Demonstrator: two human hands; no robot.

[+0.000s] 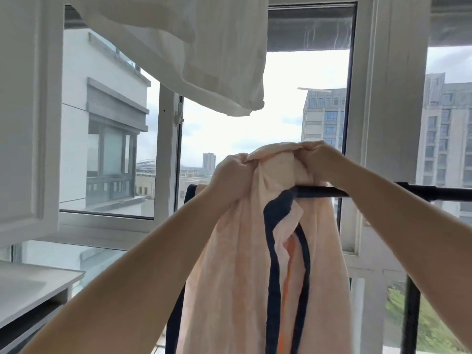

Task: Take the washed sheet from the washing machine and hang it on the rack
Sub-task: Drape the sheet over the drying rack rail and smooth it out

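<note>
Against the bright window (255,139), I hold both hands, left (231,172) and right (320,159), clenched on the bunched sheet (242,251), lifting it above the rack bar (319,192) so it can drape over.

Sheet (237,264) is seen as pale peach with navy blue stripes and one orange streak. Rack bar (434,194) is black. Hanging cloth (204,52) overhead is white. Window frame (378,98) is white.
</note>
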